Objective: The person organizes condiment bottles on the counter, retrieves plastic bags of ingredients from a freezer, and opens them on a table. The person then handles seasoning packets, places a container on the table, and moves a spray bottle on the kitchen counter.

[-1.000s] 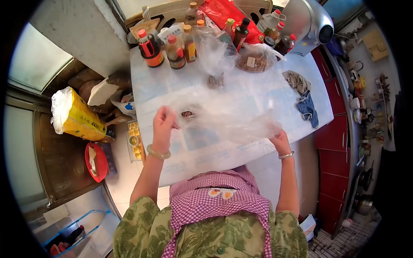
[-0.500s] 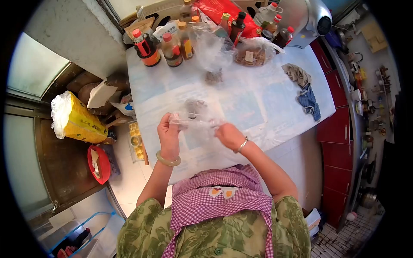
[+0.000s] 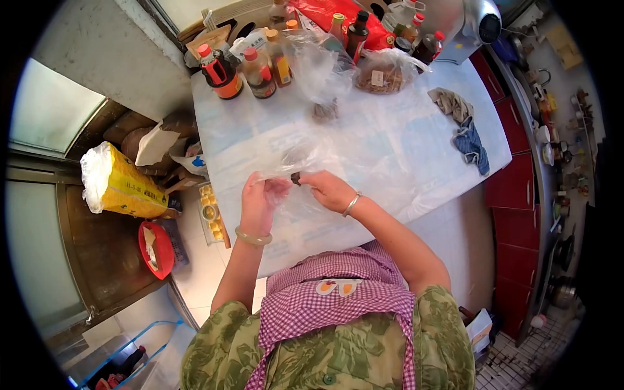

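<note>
Clear plastic bag (image 3: 312, 156): low over the surface (image 3: 227, 133), at its near side; our landmark.
Bag's direction: the thin film seems to run crosswise from our left hand, its long axis roughly left to right; we cannot tell where its mouth points.
Left hand (image 3: 259, 198): at the bag's left end, grip closed on the film, which partly veils the fingers.
Right hand (image 3: 333, 192): just over the bag's near part, grip closed to a pinch on a small dark piece (image 3: 296, 178).
Dark piece: short, held roughly upright in our view, near the left fingertips.
Bunched clear bag (image 3: 320, 68): beyond the landmark, blocking part of the far side.
Bottles (image 3: 262, 77): beyond the landmark, upright, crowding the surface's far edge.
Bag with brown contents (image 3: 382, 79): beyond the landmark and to its right.
Grey cloth (image 3: 448, 104) and blue cloth (image 3: 470, 146): crumpled, touching, right of the landmark.
</note>
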